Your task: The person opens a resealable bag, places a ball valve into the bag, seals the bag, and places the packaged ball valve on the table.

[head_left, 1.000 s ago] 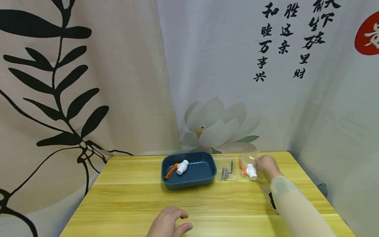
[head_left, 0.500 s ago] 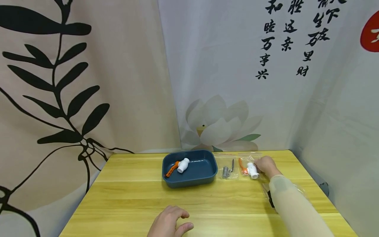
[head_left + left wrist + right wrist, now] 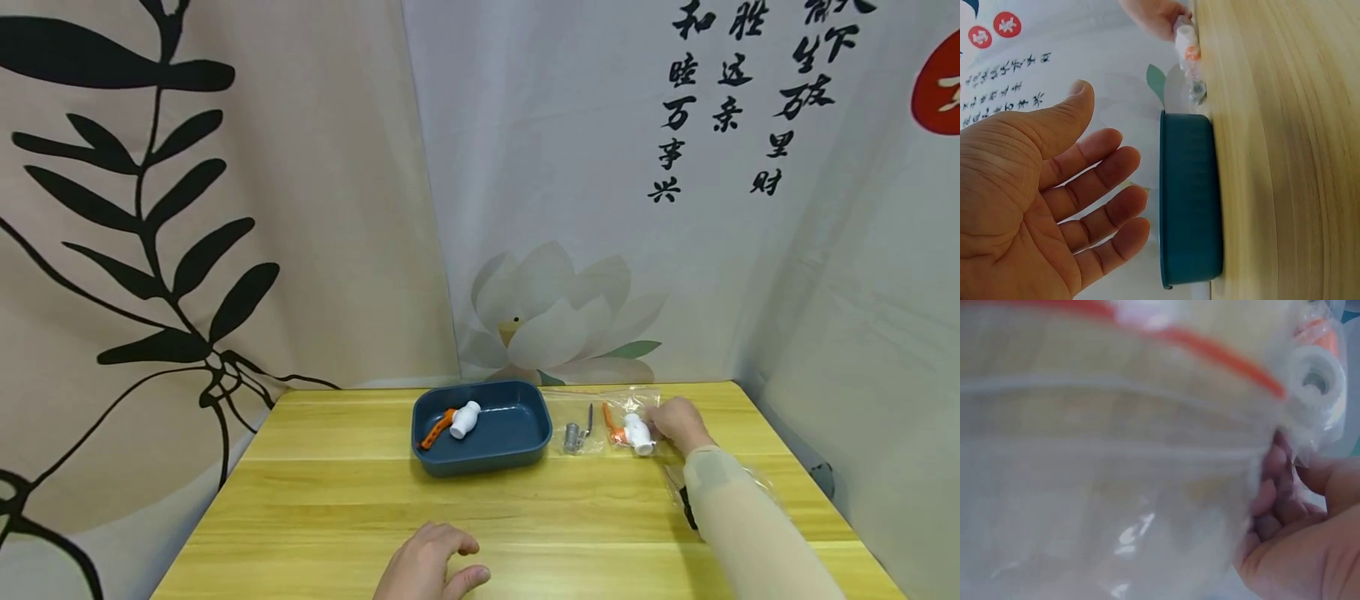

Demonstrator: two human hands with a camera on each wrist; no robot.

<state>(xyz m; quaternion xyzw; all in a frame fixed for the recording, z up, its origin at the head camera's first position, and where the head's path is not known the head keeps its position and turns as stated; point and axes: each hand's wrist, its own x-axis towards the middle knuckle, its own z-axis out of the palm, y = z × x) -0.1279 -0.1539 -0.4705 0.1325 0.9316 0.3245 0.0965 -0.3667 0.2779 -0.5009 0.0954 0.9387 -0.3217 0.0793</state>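
My right hand point(image 3: 681, 423) is at the right side of the table and pinches the edge of a clear plastic bag point(image 3: 648, 398). Inside that bag lies a white plastic ball valve point(image 3: 638, 434) with an orange handle point(image 3: 608, 419). In the right wrist view, the fingers curl beside the valve's round white end point(image 3: 1317, 381). A similar white valve point(image 3: 465, 420) with an orange lever rests in a dark blue tray point(image 3: 480, 467). Low over the near table, my left hand point(image 3: 429, 563) holds nothing, its fingers relaxed and apart from the thumb.
Between tray and right hand lies a clear bag with a grey cylinder point(image 3: 572, 437) and a small dark bent rod point(image 3: 588, 418). Another clear bag with a black item point(image 3: 686, 507) sits under the right forearm. A red-striped clear bag point(image 3: 1097, 506) fills much of the right wrist view.
The head view has shifted slightly. My right hand stays by the bagged valve, with only small movement of the fingers and bag. The left hand has hardly moved.
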